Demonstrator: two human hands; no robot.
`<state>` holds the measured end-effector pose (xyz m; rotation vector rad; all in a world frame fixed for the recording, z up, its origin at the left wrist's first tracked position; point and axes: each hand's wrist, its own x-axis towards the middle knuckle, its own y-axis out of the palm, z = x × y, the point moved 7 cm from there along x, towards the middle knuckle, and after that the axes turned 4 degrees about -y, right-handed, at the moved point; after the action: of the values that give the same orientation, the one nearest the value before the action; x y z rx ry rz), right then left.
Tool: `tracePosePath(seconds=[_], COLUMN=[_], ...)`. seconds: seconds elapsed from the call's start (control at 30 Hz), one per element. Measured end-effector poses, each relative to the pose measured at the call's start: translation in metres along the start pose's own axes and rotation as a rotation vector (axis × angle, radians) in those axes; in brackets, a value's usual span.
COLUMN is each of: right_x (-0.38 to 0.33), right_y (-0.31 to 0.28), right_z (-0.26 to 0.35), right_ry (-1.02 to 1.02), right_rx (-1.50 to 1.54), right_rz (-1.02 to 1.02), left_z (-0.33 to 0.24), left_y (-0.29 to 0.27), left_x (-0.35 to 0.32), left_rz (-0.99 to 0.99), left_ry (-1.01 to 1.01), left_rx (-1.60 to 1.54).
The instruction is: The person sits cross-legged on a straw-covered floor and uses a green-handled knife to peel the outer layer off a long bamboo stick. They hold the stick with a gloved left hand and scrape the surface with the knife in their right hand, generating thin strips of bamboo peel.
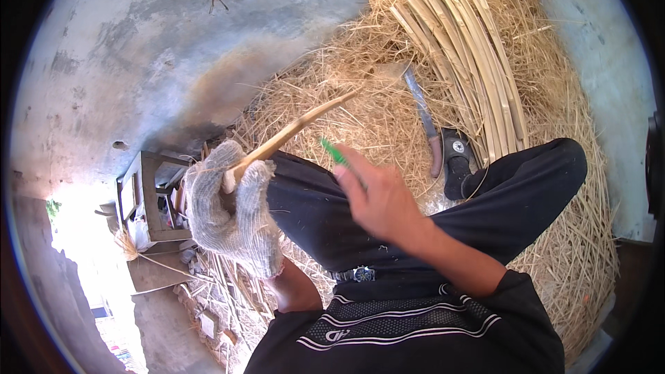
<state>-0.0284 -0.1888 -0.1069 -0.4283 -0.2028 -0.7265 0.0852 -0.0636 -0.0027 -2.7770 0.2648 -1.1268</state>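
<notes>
Left of the long knife (427,121), which lies with its brown handle toward the person, a gloved left hand (234,218) is noted closed around the thicker end of a pale wooden stick (294,127). The glove is grey knit, with loose fibres at its surface. The stick slants up out of the grip toward the knife's side; its tapered end stops short of the blade as seen from above.

Below and left of the knife, the bare right hand (377,197) is curled narrow around a small green item (334,152), most of which the fingers cover; its kind cannot be determined. A gap shows between the green item and the stick.

Right of the knife's handle, just beside it, is a black shoe (457,172) with a round pale emblem. Dark trousers (312,215) cover bent legs on the near side of the knife. Above and right of the knife, a bundle of long pale strips (471,62) lies roughly parallel on loose straw (312,83), which also surrounds the blade. Far left of the knife stand a stained wall (138,62) and, lower down, a wooden frame (149,197) with assorted items inside, not individually identifiable.
</notes>
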Motion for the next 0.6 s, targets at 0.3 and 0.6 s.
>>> tracePosePath(seconds=[0.3, 0.6], right_x=[0.002, 0.0], right_y=[-0.006, -0.005], right_z=[-0.006, 0.006], right_ry=[0.028, -0.034], right_rx=[0.091, 0.098], right_rz=[-0.043, -0.062], left_z=[-0.009, -0.002], left_y=[0.006, 0.002], left_x=[-0.006, -0.003], left_rz=[0.042, 0.076], left_ry=[-0.012, -0.034], left_rx=[0.054, -0.01])
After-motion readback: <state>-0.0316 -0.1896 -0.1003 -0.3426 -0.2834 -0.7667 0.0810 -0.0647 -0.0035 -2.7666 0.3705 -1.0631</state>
